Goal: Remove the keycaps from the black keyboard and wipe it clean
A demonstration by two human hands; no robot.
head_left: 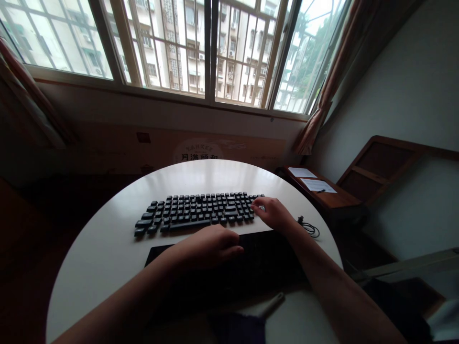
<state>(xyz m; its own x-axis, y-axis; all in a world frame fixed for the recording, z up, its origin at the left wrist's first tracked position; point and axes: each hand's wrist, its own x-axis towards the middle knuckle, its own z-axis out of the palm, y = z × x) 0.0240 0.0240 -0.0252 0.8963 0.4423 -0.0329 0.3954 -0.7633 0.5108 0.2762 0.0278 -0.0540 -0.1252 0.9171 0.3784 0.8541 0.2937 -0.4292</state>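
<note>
A black keyboard (195, 212) lies across the middle of the round white table (107, 248), its keys in rows. In front of it sits a flat black board (265, 258). My left hand (208, 247) rests palm down on the far edge of that board, fingers stretched to the right and holding nothing. My right hand (273, 213) is at the right end of the keyboard. Its fingers are bent and pinched together on a keycap (255, 206) there.
A black cable (309, 228) coils on the table right of my right hand. A white-handled thing (272, 304) lies at the table's near edge. A wooden side table (322, 193) with papers stands to the right, below the window (201, 52).
</note>
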